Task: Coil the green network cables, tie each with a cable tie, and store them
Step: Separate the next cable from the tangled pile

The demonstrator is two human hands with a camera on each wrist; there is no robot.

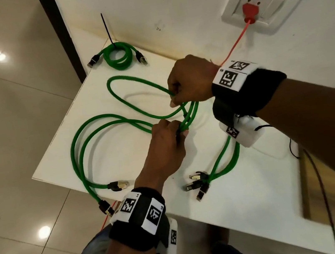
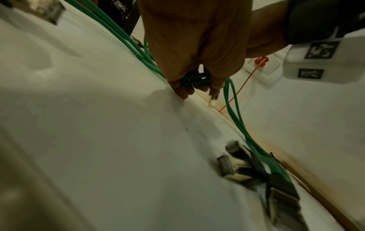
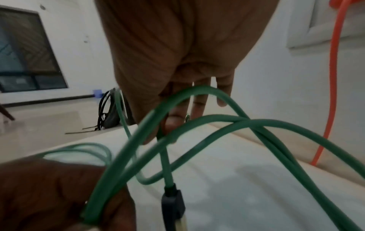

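Observation:
Loose green network cables (image 1: 81, 140) sprawl in loops over the white table (image 1: 124, 162). My left hand (image 1: 181, 130) grips several strands bunched together mid-table; in the left wrist view a connector (image 2: 212, 101) pokes out below its fingers (image 2: 181, 90). Just behind it, my right hand (image 1: 174, 99) pinches one green loop (image 3: 197, 90) between thumb and fingers (image 3: 173, 121). A coiled green cable (image 1: 120, 55) lies at the far left corner with a black cable tie (image 1: 107, 30) sticking up from it. Several connectors (image 1: 197, 183) cluster near the front edge.
An orange cable (image 1: 236, 43) runs from a red plug in the wall socket (image 1: 263, 4) down behind the table. Two connectors (image 1: 118, 185) lie at the table's left front edge. A dark backpack (image 3: 112, 114) sits on the tiled floor.

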